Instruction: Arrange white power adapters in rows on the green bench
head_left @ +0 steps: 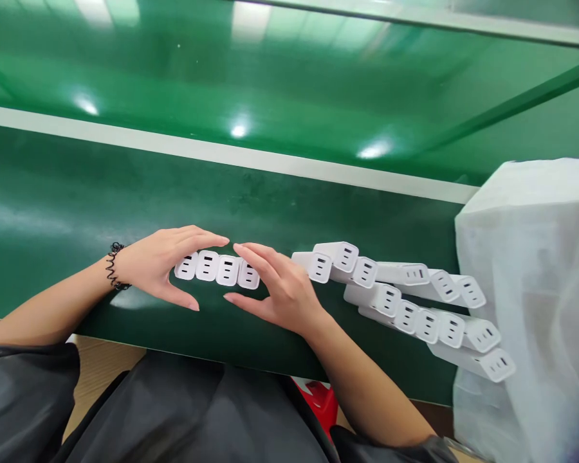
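Note:
Several white multi-port chargers stand in a short row on the green bench, their port faces turned up; one charger (206, 266) shows near the middle of it. My left hand (157, 262) curves around the row's left end, fingers along the far side and thumb apart on the near side. At the right end, my right hand (287, 289) takes a similar pose with thumb and fingers spread. Its palm hides whatever lies behind it. I cannot tell whether either hand touches the end chargers.
To the right, more white chargers lie in loose, overlapping groups, among them a tilted charger (342, 256). Beyond them a translucent white plastic cover (525, 257) hangs over a boxy shape. A pale strip (222, 154) crosses the green bench (101, 173). Something red (321, 402) shows below the front edge.

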Demonstrator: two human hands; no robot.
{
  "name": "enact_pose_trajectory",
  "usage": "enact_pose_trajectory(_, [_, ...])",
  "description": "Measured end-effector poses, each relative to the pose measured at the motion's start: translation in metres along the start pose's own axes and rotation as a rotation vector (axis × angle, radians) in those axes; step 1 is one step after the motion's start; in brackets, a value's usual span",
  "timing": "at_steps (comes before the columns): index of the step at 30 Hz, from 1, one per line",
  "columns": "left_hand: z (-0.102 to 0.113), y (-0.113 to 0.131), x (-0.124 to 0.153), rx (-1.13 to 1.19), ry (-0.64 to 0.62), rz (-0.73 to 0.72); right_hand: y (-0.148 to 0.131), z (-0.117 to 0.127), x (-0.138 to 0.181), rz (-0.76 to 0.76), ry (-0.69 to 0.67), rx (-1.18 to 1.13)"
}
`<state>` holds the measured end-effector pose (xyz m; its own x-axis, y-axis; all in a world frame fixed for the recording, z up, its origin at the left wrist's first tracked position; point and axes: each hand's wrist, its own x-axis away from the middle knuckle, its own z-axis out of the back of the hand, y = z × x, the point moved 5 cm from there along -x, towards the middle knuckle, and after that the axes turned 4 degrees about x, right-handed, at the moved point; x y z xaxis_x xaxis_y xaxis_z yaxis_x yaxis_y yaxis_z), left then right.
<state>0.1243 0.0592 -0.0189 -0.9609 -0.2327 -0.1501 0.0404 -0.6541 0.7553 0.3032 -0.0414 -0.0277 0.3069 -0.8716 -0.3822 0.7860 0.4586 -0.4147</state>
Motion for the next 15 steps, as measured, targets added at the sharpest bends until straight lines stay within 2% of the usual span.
enact_pose_trajectory(3, [0.009, -0.01, 0.002, 0.144, 0.038, -0.007, 0.0, 0.01, -0.001, 0.044, 0.028, 0.119])
enact_pose_trajectory(7, [0.016, -0.021, 0.004, 0.35, 0.103, 0.036, 0.002, 0.011, -0.002, 0.091, 0.007, 0.154])
enact_pose_trajectory(15, [0.013, -0.023, 0.004, 0.374, 0.067, 0.163, -0.004, 0.017, -0.003, 0.12, -0.029, 0.247])
